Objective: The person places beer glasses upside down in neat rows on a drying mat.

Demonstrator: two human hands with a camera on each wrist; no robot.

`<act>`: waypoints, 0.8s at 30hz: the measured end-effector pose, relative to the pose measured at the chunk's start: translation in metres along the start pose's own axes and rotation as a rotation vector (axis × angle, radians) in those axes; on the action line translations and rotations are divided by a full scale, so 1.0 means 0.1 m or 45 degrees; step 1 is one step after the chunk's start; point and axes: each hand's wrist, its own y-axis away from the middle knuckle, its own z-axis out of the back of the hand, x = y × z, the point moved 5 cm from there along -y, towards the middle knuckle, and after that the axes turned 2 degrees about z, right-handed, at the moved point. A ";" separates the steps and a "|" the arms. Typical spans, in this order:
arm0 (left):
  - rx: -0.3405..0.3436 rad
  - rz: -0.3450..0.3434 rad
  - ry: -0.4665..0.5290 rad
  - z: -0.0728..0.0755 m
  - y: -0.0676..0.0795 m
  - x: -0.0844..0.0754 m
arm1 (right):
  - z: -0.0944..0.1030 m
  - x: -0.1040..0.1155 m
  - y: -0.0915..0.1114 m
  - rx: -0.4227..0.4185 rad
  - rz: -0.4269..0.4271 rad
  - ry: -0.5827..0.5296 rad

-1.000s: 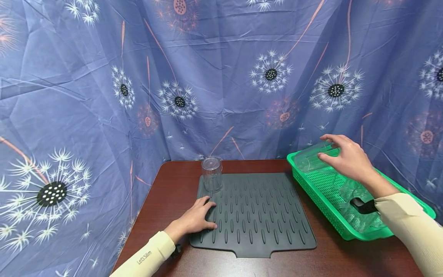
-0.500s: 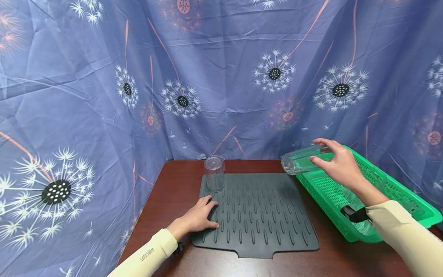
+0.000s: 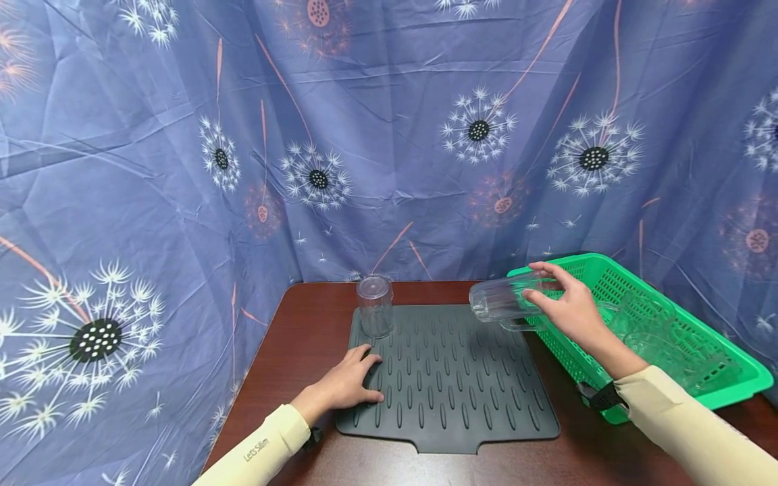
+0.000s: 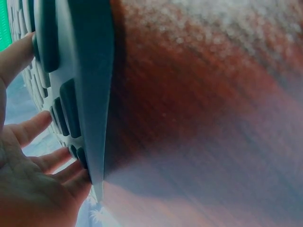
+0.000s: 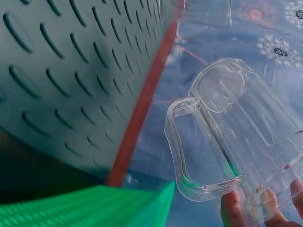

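Note:
My right hand (image 3: pixel 574 314) grips a clear glass mug (image 3: pixel 500 299) near its mouth, thumb on one side and fingers on the other. Tilted almost onto its side, the mug hangs in the air over the mat's back right corner, its thick base pointing left. In the right wrist view its looped handle (image 5: pixel 176 146) shows. My left hand (image 3: pixel 345 381) rests with spread fingers on the left edge of the dark grey ridged mat (image 3: pixel 450 442); the left wrist view shows its fingertips (image 4: pixel 45 116) at the ridges. Another clear glass (image 3: pixel 375 308) stands on the mat's back left corner.
A green plastic basket (image 3: pixel 762 379) sits right of the mat, with several clear glass pieces (image 3: pixel 644 324) inside. Its near side is partly behind my right forearm. Brown wooden tabletop (image 3: pixel 292 331) surrounds the mat, and a blue flowered curtain (image 3: pixel 389 135) hangs behind.
My right hand has carried the mug left and a little lower, from above the basket to over the mat's back right corner. My left hand keeps its place.

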 end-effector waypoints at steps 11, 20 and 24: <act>-0.009 -0.015 -0.021 0.00 0.00 0.00 | -0.27 -0.05 0.03 0.031 -0.039 -0.207; -0.017 -0.007 -0.016 -0.01 0.00 -0.01 | -0.53 -0.12 0.09 0.069 -0.076 -0.353; -0.008 -0.008 -0.009 0.00 0.00 -0.02 | -0.63 -0.16 0.12 0.099 -0.104 -0.391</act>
